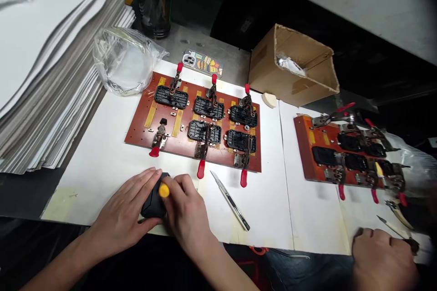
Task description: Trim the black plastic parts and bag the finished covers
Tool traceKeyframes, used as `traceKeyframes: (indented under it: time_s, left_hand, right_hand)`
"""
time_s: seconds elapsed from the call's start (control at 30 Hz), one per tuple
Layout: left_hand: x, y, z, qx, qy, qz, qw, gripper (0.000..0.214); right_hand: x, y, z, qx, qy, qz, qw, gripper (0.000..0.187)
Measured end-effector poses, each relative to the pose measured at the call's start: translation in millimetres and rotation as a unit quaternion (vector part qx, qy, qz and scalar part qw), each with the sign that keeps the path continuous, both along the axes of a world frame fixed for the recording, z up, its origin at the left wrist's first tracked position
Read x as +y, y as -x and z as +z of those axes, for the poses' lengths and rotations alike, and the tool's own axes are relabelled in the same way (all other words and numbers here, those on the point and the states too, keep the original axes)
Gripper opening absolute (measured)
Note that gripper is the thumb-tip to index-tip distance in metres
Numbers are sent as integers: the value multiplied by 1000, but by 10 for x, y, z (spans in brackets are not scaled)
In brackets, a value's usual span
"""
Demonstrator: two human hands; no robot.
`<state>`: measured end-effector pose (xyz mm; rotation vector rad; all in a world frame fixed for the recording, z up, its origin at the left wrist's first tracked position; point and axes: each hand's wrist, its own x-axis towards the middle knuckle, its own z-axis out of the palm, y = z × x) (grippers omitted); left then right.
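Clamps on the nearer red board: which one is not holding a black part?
The front left clamp on the red board: only a small black piece lies near it, while the other five clamps each hold a large black part.

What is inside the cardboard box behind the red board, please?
Crumpled shiny foil or plastic lies in the cardboard box; the box's wall hides anything lower.

The left hand (pixel 124 200) and right hand (pixel 186 213) curl inward, close together.
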<state>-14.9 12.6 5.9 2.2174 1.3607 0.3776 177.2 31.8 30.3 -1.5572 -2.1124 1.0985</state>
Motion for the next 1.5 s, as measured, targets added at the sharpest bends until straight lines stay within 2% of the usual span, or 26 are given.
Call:
traceKeyframes:
  time_s: [0.1, 0.2, 0.27, 0.33, 0.47, 0.6, 0.7, 0.8, 0.93, 1.07, 1.2, 1.27, 1.4, 1.5]
  left_hand:
    - [-15, 7, 9, 1, 9, 0, 1000, 87]
    - [-25, 9, 11, 6, 1, 3, 1000, 88]
    - [-24, 6, 11, 11, 2, 6, 1000, 89]
    - [-18, 1, 12, 12, 7, 7, 1000, 89]
    - [-7, 2, 22, 6, 7, 6, 1000, 86]
    - [-12, 6, 37, 14, 12, 2, 1000, 86]
    - [-20, 3, 38, 20, 19, 2, 1000, 84]
    - [-26, 5, 20, 23, 8, 1, 1000, 84]
    - [-25, 9, -7, 10, -16, -3, 1000, 87]
    - [-29, 0, -8, 7, -9, -1, 1000, 89]
    - [-36, -4, -14, 13, 3, 6, 1000, 91]
    - [-32, -4, -26, 12, -3, 7, 1000, 90]
    - [-24, -13, -35, 9, -3, 10, 1000, 91]
    - [-34, -24, -25, 12, 3, 17, 1000, 92]
  right_hand:
    - [80, 63, -25, -23, 12, -28, 999, 32]
    - [103, 26, -7, -49, -20, -81, 995, 34]
    - [113, -31, 29, -38, -50, -124, 990, 30]
    - [119, -75, 67, 4, -55, -137, 989, 25]
    - [43, -71, 56, 71, -4, -99, 993, 21]
    - [-223, -102, 3, 81, 24, -76, 994, 26]
    - [-362, -187, 52, 108, 57, -62, 991, 26]
    - [-289, -198, 104, 122, 71, -70, 987, 23]
    - [-97, -80, 36, 106, 26, -96, 989, 25]
    - [-210, -88, -17, 81, 24, -60, 995, 29]
    - [-310, -207, 59, 81, 62, -8, 995, 26]
    - [-226, -194, 74, 68, 59, -10, 996, 25]
    - [-33, -18, 20, 1, 1, -60, 998, 28]
    - [-88, 40, 45, -41, 15, -47, 998, 26]
